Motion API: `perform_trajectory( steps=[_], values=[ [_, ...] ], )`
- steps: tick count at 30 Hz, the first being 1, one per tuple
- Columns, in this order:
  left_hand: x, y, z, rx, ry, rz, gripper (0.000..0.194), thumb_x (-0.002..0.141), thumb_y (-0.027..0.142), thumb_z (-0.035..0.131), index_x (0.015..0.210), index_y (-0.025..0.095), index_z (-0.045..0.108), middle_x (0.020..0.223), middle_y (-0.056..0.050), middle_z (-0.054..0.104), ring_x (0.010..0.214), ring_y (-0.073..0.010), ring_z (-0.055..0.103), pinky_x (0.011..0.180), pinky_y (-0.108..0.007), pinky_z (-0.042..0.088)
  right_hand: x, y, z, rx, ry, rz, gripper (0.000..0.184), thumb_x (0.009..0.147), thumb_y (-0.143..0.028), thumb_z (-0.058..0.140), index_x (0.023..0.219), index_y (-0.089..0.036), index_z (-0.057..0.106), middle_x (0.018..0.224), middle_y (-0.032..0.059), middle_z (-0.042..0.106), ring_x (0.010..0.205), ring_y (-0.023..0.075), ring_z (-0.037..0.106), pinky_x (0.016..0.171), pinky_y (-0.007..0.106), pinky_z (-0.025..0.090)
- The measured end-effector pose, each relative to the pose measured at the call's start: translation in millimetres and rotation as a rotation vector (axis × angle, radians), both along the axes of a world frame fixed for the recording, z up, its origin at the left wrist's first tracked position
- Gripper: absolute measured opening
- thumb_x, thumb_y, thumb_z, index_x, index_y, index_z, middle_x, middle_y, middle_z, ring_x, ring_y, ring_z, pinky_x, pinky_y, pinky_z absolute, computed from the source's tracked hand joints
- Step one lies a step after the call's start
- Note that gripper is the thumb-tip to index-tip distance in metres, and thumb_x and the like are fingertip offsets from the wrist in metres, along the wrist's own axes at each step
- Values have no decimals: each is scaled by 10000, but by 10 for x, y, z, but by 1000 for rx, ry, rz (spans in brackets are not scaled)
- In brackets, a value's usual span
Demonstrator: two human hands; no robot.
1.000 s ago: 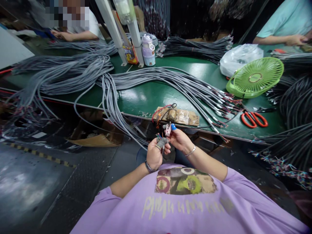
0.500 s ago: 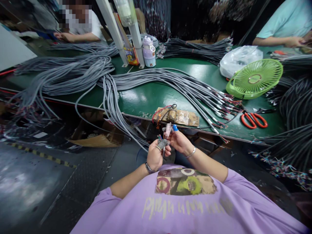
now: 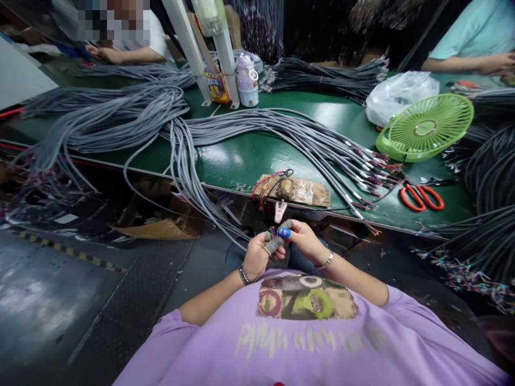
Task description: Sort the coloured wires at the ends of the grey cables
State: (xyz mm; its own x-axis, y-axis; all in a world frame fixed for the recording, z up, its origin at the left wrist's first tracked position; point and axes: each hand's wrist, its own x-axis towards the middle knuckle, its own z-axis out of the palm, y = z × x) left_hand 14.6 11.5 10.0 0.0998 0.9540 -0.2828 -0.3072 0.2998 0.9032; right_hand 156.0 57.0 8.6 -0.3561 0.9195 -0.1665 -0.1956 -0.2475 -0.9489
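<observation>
My left hand is closed on the stripped end of a grey cable, where coloured wires fan out above my fingers. My right hand meets it from the right and pinches those coloured wires between taped fingertips, one wrapped in blue tape. A small pink tool sticks up just above both hands; which hand holds it I cannot tell. Both hands work in front of my chest, just below the near edge of the green table.
Thick bundles of grey cables cross the table and hang off its near edge. Red-handled scissors lie at the right, a green fan behind them, a cardboard pad with wires at the edge. Other people sit at the far side.
My right hand has come down and in to meet the left. Its blue-taped finger, raised beside the pink tool before, now presses on the coloured wire ends.
</observation>
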Motion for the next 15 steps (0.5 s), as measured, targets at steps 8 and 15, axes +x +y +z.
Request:
perform_trajectory(
  steps=[8, 15],
  values=[
    [-66, -27, 22, 72, -2, 47, 246, 718, 373, 724, 710, 147, 629, 574, -7, 651, 443, -107, 580, 456, -220, 478, -75, 89, -65, -141, 168, 2, 353, 630, -384, 790, 597, -158, 522, 477, -60, 473, 455, 61, 391, 483, 215, 326],
    [-35, 39, 93, 78, -71, 163, 227, 712, 344, 728, 706, 142, 625, 558, 3, 646, 425, -91, 562, 428, -197, 463, -55, 241, -66, -403, 343, 1, 389, 791, -534, 609, 819, -147, 635, 712, 12, 608, 541, 80, 513, 518, 216, 469]
  ],
)
